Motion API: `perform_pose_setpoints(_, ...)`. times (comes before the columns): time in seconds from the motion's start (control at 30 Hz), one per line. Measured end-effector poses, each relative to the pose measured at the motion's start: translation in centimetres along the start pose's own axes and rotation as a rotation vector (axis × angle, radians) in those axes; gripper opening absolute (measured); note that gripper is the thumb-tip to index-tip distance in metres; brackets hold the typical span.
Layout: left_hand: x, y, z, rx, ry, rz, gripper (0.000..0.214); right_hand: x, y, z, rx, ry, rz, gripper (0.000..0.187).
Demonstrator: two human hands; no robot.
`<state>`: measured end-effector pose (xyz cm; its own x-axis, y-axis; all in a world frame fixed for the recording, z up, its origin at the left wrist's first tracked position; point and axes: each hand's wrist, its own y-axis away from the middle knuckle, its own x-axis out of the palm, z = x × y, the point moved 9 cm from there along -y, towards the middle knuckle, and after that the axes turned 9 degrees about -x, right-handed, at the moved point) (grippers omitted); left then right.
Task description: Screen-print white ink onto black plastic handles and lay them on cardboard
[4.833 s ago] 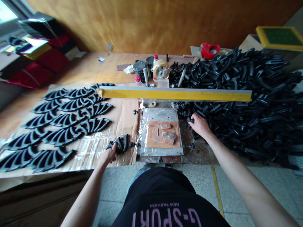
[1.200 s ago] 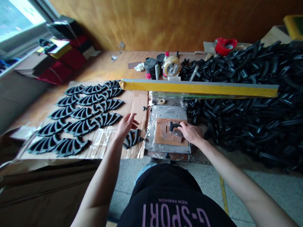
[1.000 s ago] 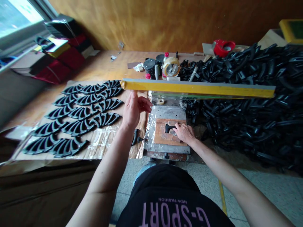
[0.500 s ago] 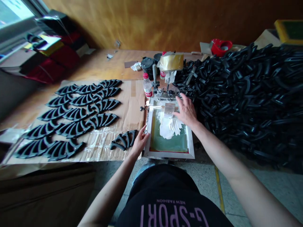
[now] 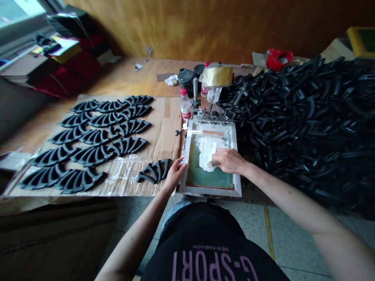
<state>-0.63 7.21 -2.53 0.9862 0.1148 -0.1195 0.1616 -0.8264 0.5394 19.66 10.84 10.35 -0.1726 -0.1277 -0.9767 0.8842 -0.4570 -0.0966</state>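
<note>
The frame (image 5: 211, 191) lies flat on the worktop between the hands, and its left edge is pinched by the left hand (image 5: 175, 173). The right hand (image 5: 230, 160) is curled palm-down on the mesh (image 5: 205, 178), at the edge of the white ink (image 5: 206, 150); what it grips is hidden. For a clean pass, the frame is best pressed firmly down and the stroke kept straight and even. A black part (image 5: 152, 171) lies just left of the left hand.

The black shirt (image 5: 205, 230) reads "G-SPORT" in pink, with "NEW FASHION" in smaller letters, upside down.
</note>
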Motion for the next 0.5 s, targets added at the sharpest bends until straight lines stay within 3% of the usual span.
perform_pose_setpoints(0.13,0.0,0.1,-0.1,-0.004,-0.002,0.017,0.068,0.8,0.5,0.8,0.035,0.118,-0.126,0.023)
perform_pose_setpoints(0.27,0.1,0.3,-0.2,-0.018,-0.009,0.037,0.067,2.0,1.7,2.0,-0.015,0.046,-0.048,0.023)
perform_pose_setpoints(0.37,0.4,1.0,-1.1,-0.044,-0.01,0.084,0.071,-0.2,0.1,-0.8,0.132,-0.037,-0.088,0.017)
perform_pose_setpoints(0.5,0.0,3.1,-4.7,-0.026,0.027,0.096,0.074,-5.0,-2.7,-7.0,0.396,-0.016,-0.231,0.05)
